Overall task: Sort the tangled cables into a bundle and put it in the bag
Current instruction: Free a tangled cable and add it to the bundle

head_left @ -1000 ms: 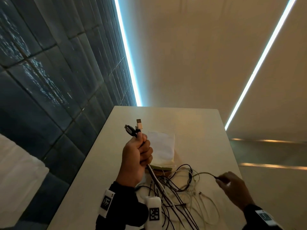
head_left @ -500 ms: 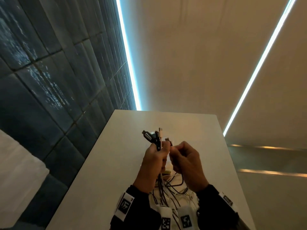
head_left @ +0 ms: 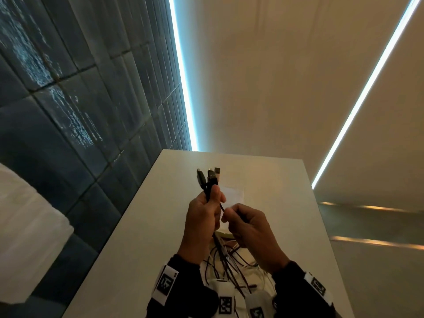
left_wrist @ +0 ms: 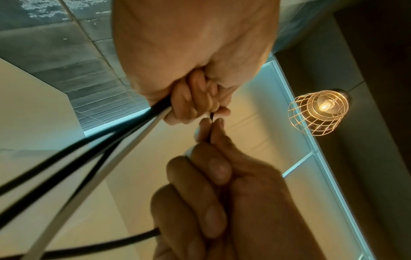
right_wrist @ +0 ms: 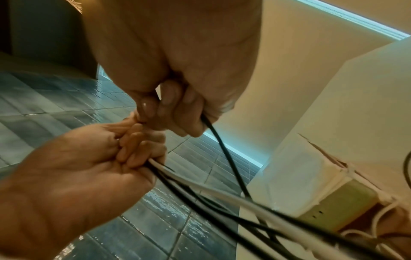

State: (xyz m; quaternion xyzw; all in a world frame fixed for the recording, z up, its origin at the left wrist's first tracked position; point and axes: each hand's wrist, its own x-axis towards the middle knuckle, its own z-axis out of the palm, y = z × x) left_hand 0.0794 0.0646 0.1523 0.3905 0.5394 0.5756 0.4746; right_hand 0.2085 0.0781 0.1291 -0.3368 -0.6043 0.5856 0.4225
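Note:
My left hand (head_left: 212, 204) is raised above the table and grips a bunch of black and white cables (left_wrist: 153, 114), their plugs (head_left: 209, 177) sticking up out of the fist. My right hand (head_left: 230, 214), close on its right, pinches a thin black cable (head_left: 221, 207) just below the left thumb; the same black cable (right_wrist: 222, 149) runs down from the right fist. The loose tangle (head_left: 226, 257) hangs to the table below both hands. Behind the hands the white bag (head_left: 232, 193) lies flat, partly hidden by them; its green edge (right_wrist: 338, 209) shows in the right wrist view.
The pale table (head_left: 142, 237) is narrow, with its left edge beside a dark tiled wall (head_left: 80, 134). A caged lamp (left_wrist: 318, 112) hangs overhead. The tangle of cables reaches the table's near end between my sleeves.
My right hand lifted a cable end from the table on the right, brought it to the left hand, and now its plug stands with the others in the left fist.

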